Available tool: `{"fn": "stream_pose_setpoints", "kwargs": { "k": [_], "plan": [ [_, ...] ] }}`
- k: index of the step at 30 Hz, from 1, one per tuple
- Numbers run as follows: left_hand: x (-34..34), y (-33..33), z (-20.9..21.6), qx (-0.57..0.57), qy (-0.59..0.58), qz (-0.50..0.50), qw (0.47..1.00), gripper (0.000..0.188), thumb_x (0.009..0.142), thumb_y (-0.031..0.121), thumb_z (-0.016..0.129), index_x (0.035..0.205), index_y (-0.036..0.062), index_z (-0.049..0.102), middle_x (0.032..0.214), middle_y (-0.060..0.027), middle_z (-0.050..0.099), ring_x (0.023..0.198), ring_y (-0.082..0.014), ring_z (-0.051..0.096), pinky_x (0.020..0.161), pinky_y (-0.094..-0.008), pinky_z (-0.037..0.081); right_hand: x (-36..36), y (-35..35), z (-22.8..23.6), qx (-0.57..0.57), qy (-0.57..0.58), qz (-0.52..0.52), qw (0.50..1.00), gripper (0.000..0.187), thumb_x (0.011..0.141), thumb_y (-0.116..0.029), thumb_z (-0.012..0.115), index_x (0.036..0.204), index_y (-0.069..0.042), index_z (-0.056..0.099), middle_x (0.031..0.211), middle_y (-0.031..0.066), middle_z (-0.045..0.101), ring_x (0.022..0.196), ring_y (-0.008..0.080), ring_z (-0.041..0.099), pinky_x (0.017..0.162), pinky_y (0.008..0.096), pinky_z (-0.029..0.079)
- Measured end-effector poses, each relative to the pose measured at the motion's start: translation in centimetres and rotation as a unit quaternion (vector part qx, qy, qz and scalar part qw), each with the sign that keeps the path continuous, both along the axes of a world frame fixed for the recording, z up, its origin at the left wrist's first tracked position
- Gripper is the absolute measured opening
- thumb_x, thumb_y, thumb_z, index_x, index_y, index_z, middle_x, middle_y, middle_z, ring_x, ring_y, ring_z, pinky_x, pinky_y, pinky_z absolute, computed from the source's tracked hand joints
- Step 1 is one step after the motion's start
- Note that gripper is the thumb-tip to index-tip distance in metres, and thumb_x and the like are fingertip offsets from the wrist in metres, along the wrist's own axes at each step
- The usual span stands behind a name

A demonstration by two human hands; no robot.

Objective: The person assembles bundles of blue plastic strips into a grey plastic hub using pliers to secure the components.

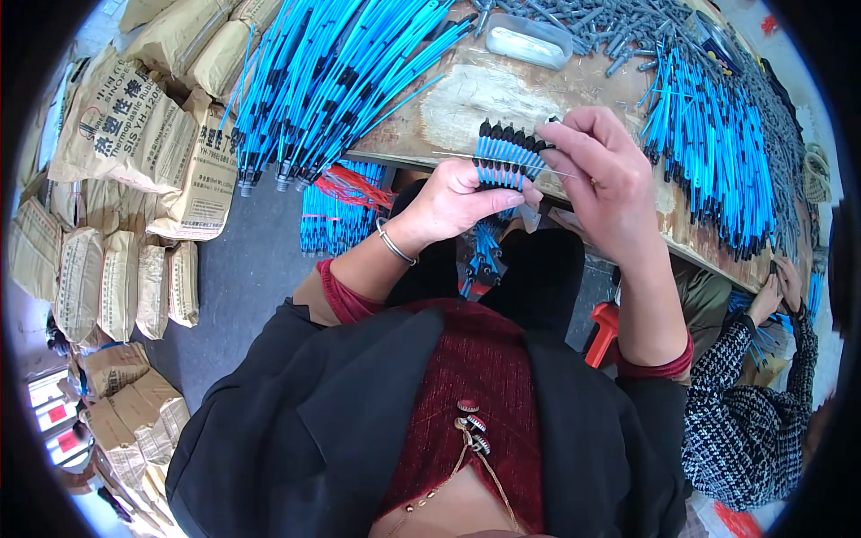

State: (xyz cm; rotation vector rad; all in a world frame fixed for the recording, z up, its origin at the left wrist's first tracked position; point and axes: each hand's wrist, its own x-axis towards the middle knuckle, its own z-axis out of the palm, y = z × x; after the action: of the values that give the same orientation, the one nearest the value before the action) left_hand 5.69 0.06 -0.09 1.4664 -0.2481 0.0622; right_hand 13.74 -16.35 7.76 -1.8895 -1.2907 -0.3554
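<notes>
My left hand (453,204) is closed around a row of thin blue tubes with black tips (504,154), held side by side above the table's near edge. At the right end of this row, my right hand (605,175) pinches a black-tipped piece between thumb and fingers; its lower part is hidden. Thin straight wires or needles cross the row sideways and stick out on both sides. More blue tubes with dark ends (482,255) hang below my hands, in front of my lap.
Large blue-tube bundles lie on the wooden table (408,125) at left (314,85) and right (717,148). Grey plastic parts (592,31) and a clear box (529,42) sit at the back. Paper sacks (117,143) pile up left. A co-worker's hands (776,291) work at right.
</notes>
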Motion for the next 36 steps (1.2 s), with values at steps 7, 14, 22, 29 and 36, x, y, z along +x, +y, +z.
{"fn": "stream_pose_setpoints", "kwargs": {
  "k": [7, 14, 22, 29, 36],
  "plan": [
    [0.0, 0.1, 0.0, 0.004, 0.007, -0.014, 1.000, 0.014, 0.083, 0.003, 0.059, 0.095, 0.0007, 0.066, 0.090, -0.0044, 0.066, 0.086, -0.0117, 0.060, 0.079, -0.0260, 0.047, 0.3, 0.0, 0.4, -0.029, 0.035, 0.018, 0.999, 0.026, 0.069, 0.002, 0.067, 0.094, -0.002, 0.063, 0.082, 0.0088, 0.053, 0.072, 0.0205, 0.054, 0.061, 0.0275, 0.044],
    [0.1, 0.3, -0.4, -0.019, 0.007, -0.030, 0.999, 0.015, 0.082, 0.002, 0.059, 0.095, 0.0009, 0.066, 0.090, -0.0042, 0.066, 0.086, -0.0120, 0.060, 0.079, -0.0267, 0.047, 0.7, 0.2, 0.7, -0.037, 0.024, 0.046, 0.998, 0.026, 0.067, 0.003, 0.067, 0.092, -0.001, 0.062, 0.081, 0.0085, 0.052, 0.073, 0.0207, 0.054, 0.062, 0.0282, 0.044],
    [0.2, 0.6, -0.3, -0.030, 0.023, -0.043, 0.998, 0.014, 0.082, 0.002, 0.059, 0.094, 0.0004, 0.066, 0.090, -0.0050, 0.066, 0.086, -0.0126, 0.060, 0.080, -0.0274, 0.047, 0.6, 0.2, 1.4, -0.049, -0.018, 0.045, 0.998, 0.025, 0.066, 0.003, 0.067, 0.090, 0.000, 0.061, 0.083, 0.0096, 0.052, 0.073, 0.0229, 0.054, 0.062, 0.0295, 0.045],
    [0.1, 0.5, -0.3, -0.038, 0.021, -0.039, 0.998, 0.015, 0.081, 0.002, 0.060, 0.094, 0.0000, 0.066, 0.091, -0.0063, 0.066, 0.089, -0.0135, 0.060, 0.082, -0.0282, 0.047, -0.3, 0.7, 0.9, -0.039, -0.021, 0.022, 0.999, 0.029, 0.065, 0.004, 0.067, 0.093, 0.000, 0.060, 0.085, 0.0106, 0.052, 0.075, 0.0249, 0.055, 0.064, 0.0303, 0.046],
    [0.1, 0.5, 0.3, -0.005, -0.001, -0.039, 0.999, 0.016, 0.081, 0.002, 0.060, 0.096, 0.0014, 0.066, 0.093, -0.0055, 0.066, 0.089, -0.0128, 0.060, 0.082, -0.0285, 0.047, -0.2, 0.6, 0.5, -0.046, -0.015, 0.025, 0.998, 0.033, 0.064, 0.004, 0.068, 0.096, -0.001, 0.059, 0.088, 0.0106, 0.052, 0.077, 0.0252, 0.056, 0.065, 0.0305, 0.046]
  ]
}}
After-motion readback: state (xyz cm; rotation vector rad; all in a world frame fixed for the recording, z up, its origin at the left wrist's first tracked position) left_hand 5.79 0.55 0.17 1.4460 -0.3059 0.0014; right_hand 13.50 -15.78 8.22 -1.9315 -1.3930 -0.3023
